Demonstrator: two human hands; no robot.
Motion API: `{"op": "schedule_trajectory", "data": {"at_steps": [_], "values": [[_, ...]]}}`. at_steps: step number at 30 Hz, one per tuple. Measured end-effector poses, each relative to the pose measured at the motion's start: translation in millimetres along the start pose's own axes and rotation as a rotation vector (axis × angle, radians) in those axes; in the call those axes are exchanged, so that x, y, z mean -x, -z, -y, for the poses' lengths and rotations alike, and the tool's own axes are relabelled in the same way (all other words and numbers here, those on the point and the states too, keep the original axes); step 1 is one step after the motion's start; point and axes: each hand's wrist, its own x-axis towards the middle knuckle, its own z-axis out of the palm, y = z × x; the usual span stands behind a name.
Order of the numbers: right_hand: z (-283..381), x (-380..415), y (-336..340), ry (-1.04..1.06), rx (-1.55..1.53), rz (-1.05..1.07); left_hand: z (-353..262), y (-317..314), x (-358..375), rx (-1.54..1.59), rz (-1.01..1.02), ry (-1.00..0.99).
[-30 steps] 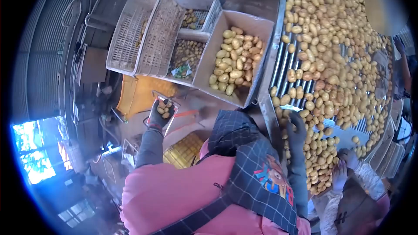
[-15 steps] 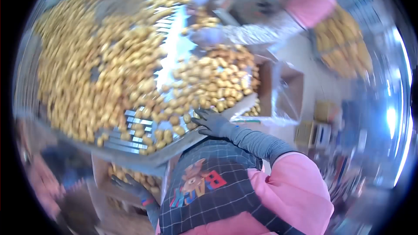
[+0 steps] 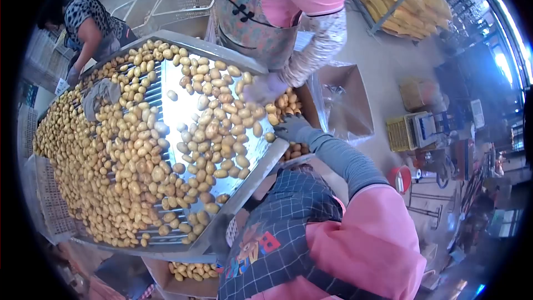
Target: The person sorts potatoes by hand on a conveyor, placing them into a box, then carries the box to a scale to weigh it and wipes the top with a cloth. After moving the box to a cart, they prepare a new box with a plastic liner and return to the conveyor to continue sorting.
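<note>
A long metal sorting table (image 3: 252, 180) carries a thick layer of yellow potatoes (image 3: 133, 155) over roller bars. My right hand (image 3: 291, 128), in a dark grey glove with a grey sleeve, reaches to the table's right end. Its fingers are apart and rest among the potatoes at the rim, above a box of potatoes (image 3: 297, 150) below the edge. My left hand is out of sight behind my checked apron and pink top. A co-worker's pale gloved hand (image 3: 258, 91) works the potatoes just above my right hand.
The co-worker in a pink top and patterned apron (image 3: 261, 5) stands across the table end. Another person (image 3: 89, 22) bends over the far left side. A lined cardboard box (image 3: 347, 97) stands on the right, a potato box (image 3: 191, 271) below the table, a scale (image 3: 413, 130) and red bucket (image 3: 400, 179) beyond.
My view has swung from the crates on the left round to the table's right end. My right hand has moved further along the rim; my left hand, seen earlier holding potatoes, is gone from view.
</note>
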Motion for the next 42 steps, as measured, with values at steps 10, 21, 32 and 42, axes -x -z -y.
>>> {"op": "schedule_trajectory", "data": {"at_steps": [10, 21, 32, 42], "values": [[-253.6, -194.6, 26.7, -0.097, -0.021, -0.03, 103.4, -301.5, -73.0, 0.753, 0.024, 0.733], [-250.4, -217.3, 37.5, 0.468, 0.328, 0.232, 275.3, -365.8, -74.9, -0.109, -0.489, 0.557], [-251.6, -214.2, -87.7, 0.572, 0.177, 0.57, 402.8, -315.7, -15.0, -0.916, -0.673, -0.372], [-57.3, -21.8, -66.2, 0.937, 0.381, 0.9, 332.1, -464.1, 242.1, 0.318, -0.998, 0.629]]}}
